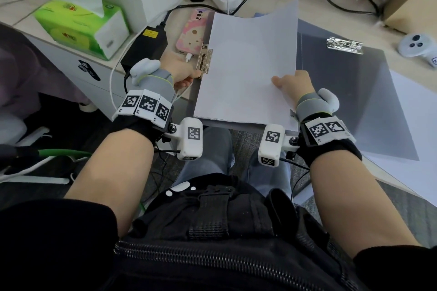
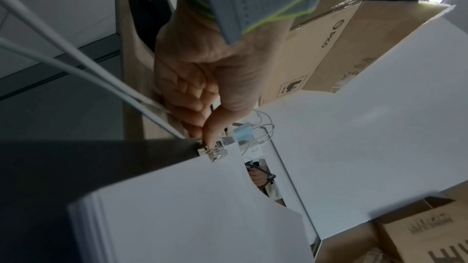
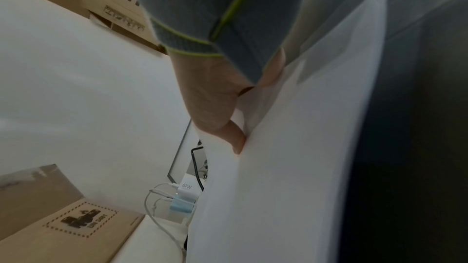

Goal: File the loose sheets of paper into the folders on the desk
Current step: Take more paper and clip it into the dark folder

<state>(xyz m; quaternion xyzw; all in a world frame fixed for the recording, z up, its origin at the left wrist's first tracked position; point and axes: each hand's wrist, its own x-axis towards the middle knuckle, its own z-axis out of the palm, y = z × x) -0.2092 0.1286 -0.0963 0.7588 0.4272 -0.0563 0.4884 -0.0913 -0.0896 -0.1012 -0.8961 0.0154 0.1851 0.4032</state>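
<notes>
Both forearms are reaching out from my lap toward the near edge of the surface (image 1: 314,9), each wrist carrying its camera. I am using the left hand (image 1: 179,71) to pinch the metal clip (image 1: 205,61) at the left edge of the grey folder (image 1: 343,92), thumb and fingers curled on its lever, probably to keep it lifted so paper can slide under. The right hand (image 1: 294,88) is gripping the stack of sheets (image 1: 246,66) at its right edge, thumb on top and the other fingers hidden beneath; the far end is curling upward because I am supporting it from one side only. The stack is lying over the folder's left half, its left edge just beside the clip. A second clip (image 1: 344,45) is sitting on the folder's far right. Judging by this, the sheets are nearly seated and still need clamping. A phone (image 1: 192,30) and a tissue box (image 1: 82,23) are lying beyond.
</notes>
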